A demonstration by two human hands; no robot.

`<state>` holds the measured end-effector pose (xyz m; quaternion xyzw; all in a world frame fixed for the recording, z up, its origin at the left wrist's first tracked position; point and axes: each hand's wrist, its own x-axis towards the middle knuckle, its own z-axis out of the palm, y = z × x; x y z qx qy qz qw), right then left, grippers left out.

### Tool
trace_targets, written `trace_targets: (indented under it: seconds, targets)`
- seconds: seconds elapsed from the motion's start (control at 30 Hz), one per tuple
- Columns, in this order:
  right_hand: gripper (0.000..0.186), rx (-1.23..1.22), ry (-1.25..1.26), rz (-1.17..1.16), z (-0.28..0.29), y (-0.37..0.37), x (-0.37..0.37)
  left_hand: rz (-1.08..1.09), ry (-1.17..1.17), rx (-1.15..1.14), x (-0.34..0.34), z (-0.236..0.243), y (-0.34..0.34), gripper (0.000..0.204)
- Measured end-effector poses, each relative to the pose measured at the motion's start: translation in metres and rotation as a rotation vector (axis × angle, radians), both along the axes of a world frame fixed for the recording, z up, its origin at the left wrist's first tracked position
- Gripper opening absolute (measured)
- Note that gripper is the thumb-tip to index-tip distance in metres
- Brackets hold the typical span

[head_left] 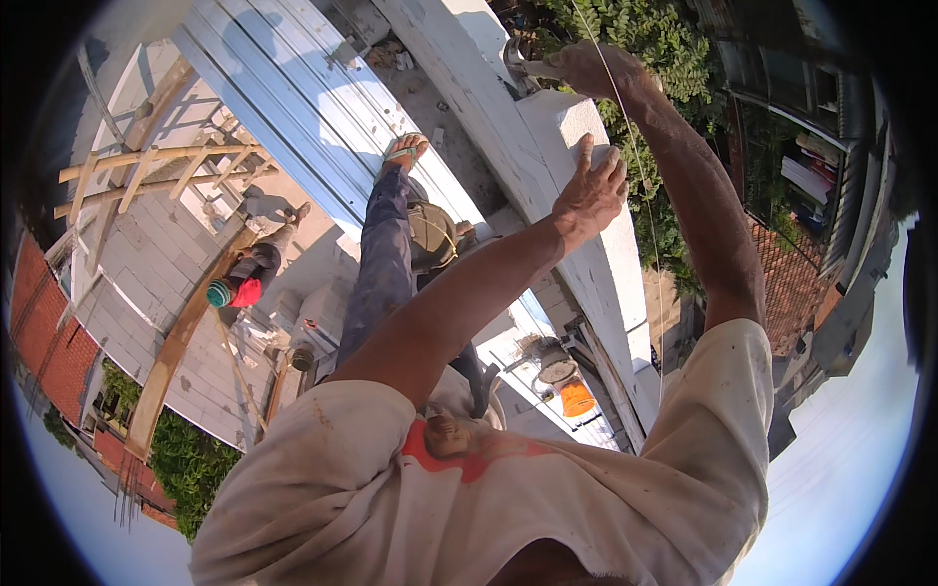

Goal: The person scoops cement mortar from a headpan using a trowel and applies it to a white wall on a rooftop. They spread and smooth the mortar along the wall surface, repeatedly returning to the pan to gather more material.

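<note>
Along the top edge of the wall, the left hand rests, fingers loosely spread, on a white block; the right hand grips a tool (a string crosses its forearm), near leafy branches and, lower, an orange bucket.

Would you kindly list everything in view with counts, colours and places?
tool: one, greyish, top centre
wall: one, white, right of centre
string: one, pale, right of centre
bucket: one, orange, lower right of centre
metal sheets: several, bluish, upper left
poles: several, tan, left
plank: one, brown, left
co-worker: one, green cap, left
leaves: many, green, upper right
roof tiles: many, reddish, far right
shirt: one, off-white, bottom
left hand: one, bare, on wall
right hand: one, bare, holding tool
</note>
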<state>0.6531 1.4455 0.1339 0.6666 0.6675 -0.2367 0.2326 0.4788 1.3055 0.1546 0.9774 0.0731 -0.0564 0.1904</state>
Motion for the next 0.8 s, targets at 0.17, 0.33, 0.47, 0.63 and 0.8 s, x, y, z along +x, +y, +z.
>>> trace_targets:
  seconds: [0.17, 0.33, 0.47, 0.63, 0.8]
  targets:
    - [0.044, 0.154, -0.032, -0.213, 0.036, 0.008, 0.008, -0.017, -0.047, 0.006, 0.003, 0.005, 0.0, 0.047]
    - [0.042, 0.052, -0.035, 0.04, -0.008, -0.007, 0.024, -0.029, -0.066, -0.047, 0.005, -0.001, -0.003, 0.05]
    - [0.036, 0.165, 0.042, -0.043, 0.013, 0.019, -0.002, -0.024, 0.007, -0.07, -0.001, -0.005, 0.004, 0.052]
    - [0.028, 0.116, -0.049, 0.001, 0.023, -0.006, -0.004, -0.039, -0.026, -0.082, 0.001, 0.001, -0.001, 0.052]
    - [0.044, 0.206, -0.002, -0.321, 0.088, -0.025, -0.002, -0.036, -0.044, -0.052, -0.003, -0.007, 0.005, 0.053]
